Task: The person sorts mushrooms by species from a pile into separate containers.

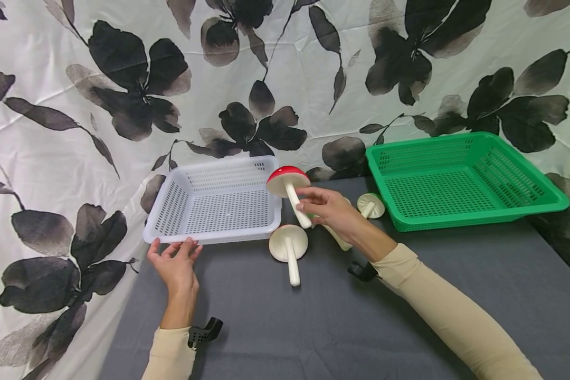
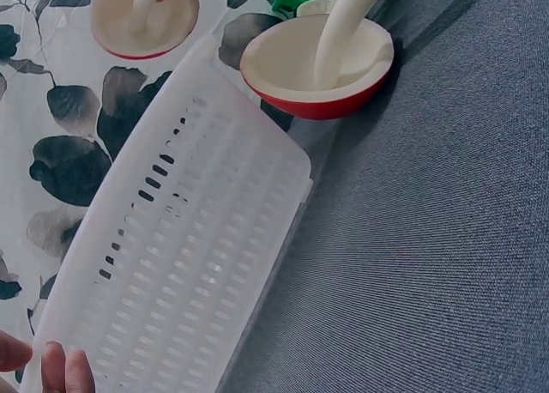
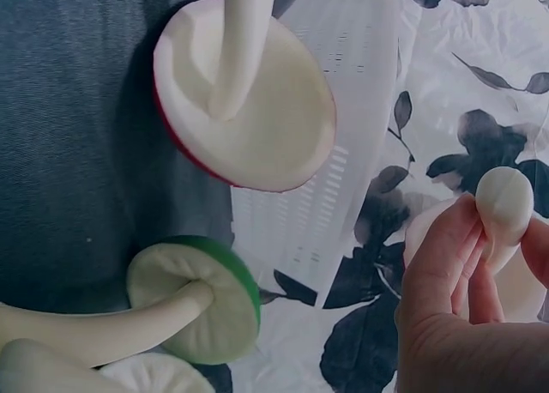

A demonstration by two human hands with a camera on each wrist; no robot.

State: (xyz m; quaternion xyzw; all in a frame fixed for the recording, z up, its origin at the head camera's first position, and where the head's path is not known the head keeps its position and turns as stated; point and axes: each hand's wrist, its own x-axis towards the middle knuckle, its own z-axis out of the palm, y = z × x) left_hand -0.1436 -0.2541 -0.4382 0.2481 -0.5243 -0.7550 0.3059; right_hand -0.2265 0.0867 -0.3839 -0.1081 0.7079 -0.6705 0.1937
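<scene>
My right hand (image 1: 330,211) pinches the white stem of a red-capped toy mushroom (image 1: 288,182), raised beside the right end of a white basket (image 1: 214,237). The right wrist view shows thumb and fingers about the stem's end (image 3: 504,204). My left hand (image 1: 176,269) has its fingertips at the basket's front left rim, fingers loosely extended. On the table, a second red-capped mushroom (image 1: 288,245) lies with its pale underside and stem facing me. A green-capped mushroom (image 3: 193,299) lies near the right hand, partly hidden by it in the head view. Another mushroom (image 1: 371,206) rests beyond that hand.
A green basket (image 1: 480,219) stands at the back right of the grey-covered table (image 1: 275,332). Behind both baskets hangs a white cloth (image 1: 309,68) with dark flowers. The right forearm (image 1: 451,311) crosses the table's right side.
</scene>
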